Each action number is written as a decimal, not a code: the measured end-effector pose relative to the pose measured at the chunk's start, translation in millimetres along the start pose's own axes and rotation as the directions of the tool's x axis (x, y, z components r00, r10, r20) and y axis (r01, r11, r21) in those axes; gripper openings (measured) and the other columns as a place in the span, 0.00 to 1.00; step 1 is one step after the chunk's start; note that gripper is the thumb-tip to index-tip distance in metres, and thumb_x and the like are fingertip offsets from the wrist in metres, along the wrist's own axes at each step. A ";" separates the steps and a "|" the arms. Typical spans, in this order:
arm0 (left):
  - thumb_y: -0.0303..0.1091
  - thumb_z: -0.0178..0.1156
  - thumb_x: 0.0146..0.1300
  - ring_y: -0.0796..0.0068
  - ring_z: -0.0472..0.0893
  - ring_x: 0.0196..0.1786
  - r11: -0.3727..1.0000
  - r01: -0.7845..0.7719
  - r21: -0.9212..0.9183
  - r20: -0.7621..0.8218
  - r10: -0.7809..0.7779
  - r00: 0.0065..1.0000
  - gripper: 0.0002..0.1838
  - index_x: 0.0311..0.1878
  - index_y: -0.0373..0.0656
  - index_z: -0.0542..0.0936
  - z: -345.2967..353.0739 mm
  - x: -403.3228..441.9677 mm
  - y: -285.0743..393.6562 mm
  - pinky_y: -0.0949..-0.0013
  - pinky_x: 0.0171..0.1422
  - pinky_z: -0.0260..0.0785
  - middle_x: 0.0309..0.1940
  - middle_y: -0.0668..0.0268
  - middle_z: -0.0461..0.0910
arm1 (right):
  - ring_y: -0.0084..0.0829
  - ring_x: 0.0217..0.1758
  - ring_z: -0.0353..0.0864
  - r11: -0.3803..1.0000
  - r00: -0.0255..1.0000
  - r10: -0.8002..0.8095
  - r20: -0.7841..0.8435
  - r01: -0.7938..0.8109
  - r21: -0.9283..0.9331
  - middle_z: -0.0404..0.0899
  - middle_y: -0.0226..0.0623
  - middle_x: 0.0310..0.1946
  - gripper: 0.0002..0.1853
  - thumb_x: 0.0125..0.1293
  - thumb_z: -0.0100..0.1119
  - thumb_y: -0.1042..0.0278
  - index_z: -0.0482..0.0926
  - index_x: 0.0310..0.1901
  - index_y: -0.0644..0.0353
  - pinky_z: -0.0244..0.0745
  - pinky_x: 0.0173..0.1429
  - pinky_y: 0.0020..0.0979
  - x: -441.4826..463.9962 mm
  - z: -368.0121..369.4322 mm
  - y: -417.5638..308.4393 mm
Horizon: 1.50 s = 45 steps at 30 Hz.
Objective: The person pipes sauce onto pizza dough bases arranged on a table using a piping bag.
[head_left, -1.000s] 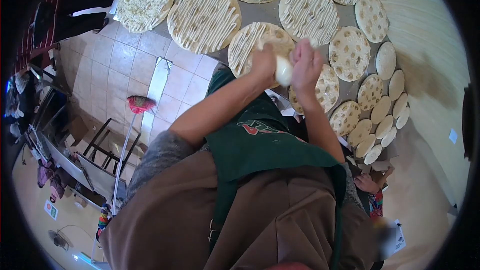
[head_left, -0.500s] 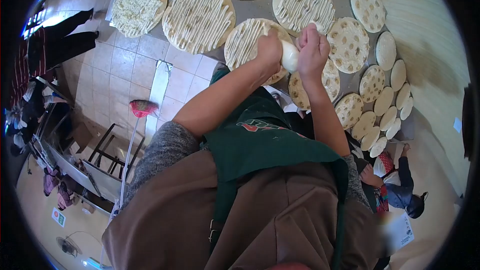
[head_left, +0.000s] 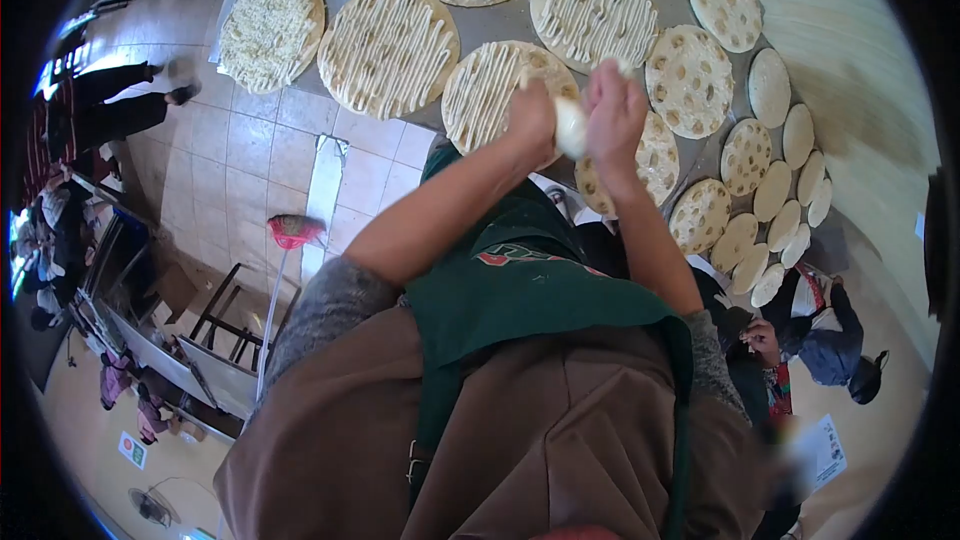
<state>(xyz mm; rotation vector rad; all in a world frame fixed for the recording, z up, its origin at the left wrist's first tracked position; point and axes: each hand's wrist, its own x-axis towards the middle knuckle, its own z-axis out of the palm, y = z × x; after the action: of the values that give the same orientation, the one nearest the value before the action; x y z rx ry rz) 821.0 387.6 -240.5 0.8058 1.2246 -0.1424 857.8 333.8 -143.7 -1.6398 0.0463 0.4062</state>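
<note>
My left hand (head_left: pixel 532 120) is closed on a white piping bag (head_left: pixel 571 128), above a round flatbread (head_left: pixel 478 100) with white cream stripes. My right hand (head_left: pixel 614 118) grips the other end of the same bag, fingers wrapped round it and somewhat blurred. The bag's pale bulge shows between the two hands; its tip is hidden. Beside my right hand lies a dimpled flatbread (head_left: pixel 690 80) without stripes. Past my hands is another striped flatbread (head_left: pixel 594 10), and a further striped one (head_left: pixel 388 52) lies to the left.
A metal table (head_left: pixel 590 90) carries the flatbreads. Shredded white topping covers one flatbread (head_left: pixel 272 32) at far left. Several plain rounds (head_left: pixel 770 90) overlap at right. A co-worker's hand (head_left: pixel 760 340) shows at lower right. A red mop (head_left: pixel 294 230) and a walking person (head_left: pixel 110 100) are at left.
My hands, still on the piping bag, have shifted slightly down in view. The camera view has tilted a little. The co-workers at the right and the walking person at left have changed position.
</note>
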 end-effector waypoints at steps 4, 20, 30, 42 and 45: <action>0.40 0.43 0.61 0.61 0.77 0.24 0.994 -0.021 -0.109 0.043 0.026 0.999 0.17 0.34 0.33 0.72 8.5 2.4 3.6 0.55 0.26 0.66 0.26 0.54 0.74 | 0.16 0.16 0.52 1.000 1.000 0.000 0.009 0.000 -0.005 0.55 0.22 0.14 0.20 0.70 0.42 0.61 0.60 0.18 0.54 0.47 0.21 0.23 6.5 -4.7 -3.9; 0.44 0.41 0.63 0.61 0.76 0.27 0.997 -0.019 0.077 0.007 0.018 1.000 0.23 0.39 0.27 0.72 20.8 9.2 2.4 0.54 0.32 0.68 0.31 0.49 0.75 | 0.15 0.16 0.50 0.995 0.999 -0.022 -0.046 0.026 0.101 0.54 0.21 0.13 0.21 0.70 0.43 0.61 0.59 0.17 0.54 0.47 0.21 0.23 15.5 -8.7 -11.1; 0.40 0.50 0.56 0.55 0.80 0.33 0.953 0.190 0.235 0.108 -0.220 0.969 0.16 0.37 0.34 0.74 -75.5 -91.9 -31.1 0.56 0.39 0.70 0.31 0.50 0.78 | 0.16 0.16 0.51 0.940 0.943 0.315 0.110 -0.325 0.099 0.55 0.22 0.12 0.22 0.70 0.41 0.61 0.59 0.16 0.53 0.47 0.21 0.23 -88.7 -13.4 18.7; 0.41 0.60 0.52 0.58 0.82 0.35 0.953 0.275 -0.127 0.243 -0.239 0.940 0.16 0.35 0.37 0.74 -34.7 -60.6 -24.6 0.60 0.37 0.72 0.30 0.52 0.79 | 0.15 0.16 0.50 0.992 0.991 0.099 -0.089 -0.104 -0.064 0.55 0.22 0.14 0.22 0.70 0.42 0.61 0.58 0.16 0.55 0.45 0.22 0.23 -51.3 -19.0 18.7; 0.37 0.49 0.59 0.65 0.78 0.27 0.905 -0.407 0.122 0.447 0.316 0.837 0.13 0.37 0.34 0.74 -47.6 -89.1 -40.8 0.62 0.29 0.70 0.27 0.59 0.75 | 0.14 0.17 0.52 0.968 0.987 0.158 -0.001 -0.154 0.198 0.57 0.23 0.13 0.23 0.71 0.41 0.64 0.59 0.15 0.56 0.46 0.21 0.24 -86.7 -11.7 16.1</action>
<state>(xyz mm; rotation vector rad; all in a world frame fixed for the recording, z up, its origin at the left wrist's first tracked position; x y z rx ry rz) 730.4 359.6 -186.8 1.1190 0.6374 -0.1270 775.2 302.3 -133.4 -1.4481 0.2233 0.4923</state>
